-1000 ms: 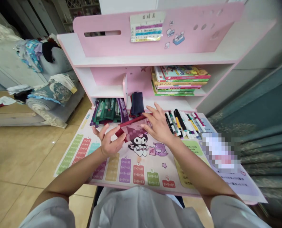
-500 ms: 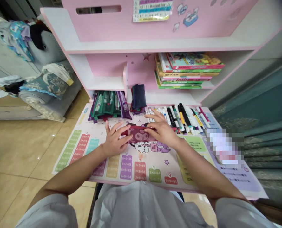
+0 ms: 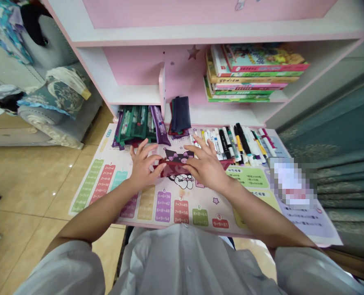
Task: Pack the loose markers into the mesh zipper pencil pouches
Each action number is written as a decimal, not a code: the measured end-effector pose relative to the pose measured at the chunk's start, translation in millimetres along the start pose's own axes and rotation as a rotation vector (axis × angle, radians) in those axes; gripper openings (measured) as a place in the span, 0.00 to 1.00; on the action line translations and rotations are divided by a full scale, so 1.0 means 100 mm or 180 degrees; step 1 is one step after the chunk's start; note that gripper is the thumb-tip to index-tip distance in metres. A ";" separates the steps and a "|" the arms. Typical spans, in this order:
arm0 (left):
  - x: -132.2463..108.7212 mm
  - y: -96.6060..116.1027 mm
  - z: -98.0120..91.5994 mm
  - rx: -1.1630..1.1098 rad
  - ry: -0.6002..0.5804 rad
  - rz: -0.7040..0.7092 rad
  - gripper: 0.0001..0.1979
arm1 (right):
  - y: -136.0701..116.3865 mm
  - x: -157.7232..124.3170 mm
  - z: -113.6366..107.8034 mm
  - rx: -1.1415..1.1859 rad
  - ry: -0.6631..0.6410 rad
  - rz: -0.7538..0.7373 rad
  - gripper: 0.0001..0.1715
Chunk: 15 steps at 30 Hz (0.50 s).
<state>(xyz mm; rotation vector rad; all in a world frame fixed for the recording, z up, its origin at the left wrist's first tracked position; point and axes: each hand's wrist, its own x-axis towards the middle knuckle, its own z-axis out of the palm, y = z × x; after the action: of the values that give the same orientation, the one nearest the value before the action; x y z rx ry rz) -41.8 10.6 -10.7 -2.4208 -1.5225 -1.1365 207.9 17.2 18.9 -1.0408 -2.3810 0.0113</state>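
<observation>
A dark red pencil case (image 3: 172, 167) lies flat on the printed desk mat (image 3: 108, 180), over a cartoon figure. My left hand (image 3: 142, 166) holds its left end, thumb under the front edge and fingers spread above. My right hand (image 3: 204, 165) grips its right end the same way. Both hands pinch the case between them.
A row of markers and pens (image 3: 237, 141) lies right of my right hand. Green and purple pencil cases (image 3: 139, 129) and a dark blue pouch (image 3: 179, 114) stand under the pink shelf (image 3: 139, 96). Stacked books (image 3: 249, 73) fill the right compartment. A sofa (image 3: 53, 110) stands at the left.
The red case went from held up at an angle to lying flat on the mat. Both hands closed in on its ends. The camera tilted downward.
</observation>
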 end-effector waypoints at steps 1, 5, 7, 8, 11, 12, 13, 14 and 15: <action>0.00 -0.02 0.01 -0.0033 -0.0041 0.0025 0.10 | -0.01 -0.01 0.01 -0.0035 0.0009 -0.0011 0.14; -0.01 -0.11 0.03 -0.0095 -0.0241 -0.0048 0.13 | -0.04 -0.02 0.03 0.0025 -0.0084 0.0140 0.12; -0.01 -0.12 0.03 -0.0130 -0.0296 -0.0057 0.14 | -0.04 0.00 0.03 0.0196 -0.0202 0.0301 0.10; -0.01 -0.12 0.03 -0.0148 -0.0309 -0.0039 0.14 | -0.05 0.03 0.04 0.0300 -0.0256 0.0378 0.10; -0.01 -0.12 0.04 -0.0160 -0.0406 -0.0022 0.14 | -0.07 0.17 0.07 0.0527 -0.0396 0.0590 0.10; -0.01 -0.11 0.04 -0.0153 -0.0442 -0.0032 0.14 | -0.08 0.24 0.10 0.0551 -0.0456 0.0670 0.11; -0.01 -0.11 0.04 -0.0148 -0.0463 -0.0038 0.15 | -0.10 0.31 0.13 0.0556 -0.0531 0.0763 0.12; -0.01 -0.11 0.05 -0.0143 -0.0473 -0.0040 0.15 | -0.11 0.38 0.17 0.0562 -0.0636 0.0854 0.13; -0.01 -0.11 0.04 -0.0138 -0.0479 -0.0038 0.16 | -0.13 0.44 0.21 0.0581 -0.0767 0.0934 0.14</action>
<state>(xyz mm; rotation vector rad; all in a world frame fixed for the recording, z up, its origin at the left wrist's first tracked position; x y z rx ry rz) -48.2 16.8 -18.1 -2.5826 -1.5704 -1.0205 164.4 42.5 24.5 -1.3513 -2.3556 0.4756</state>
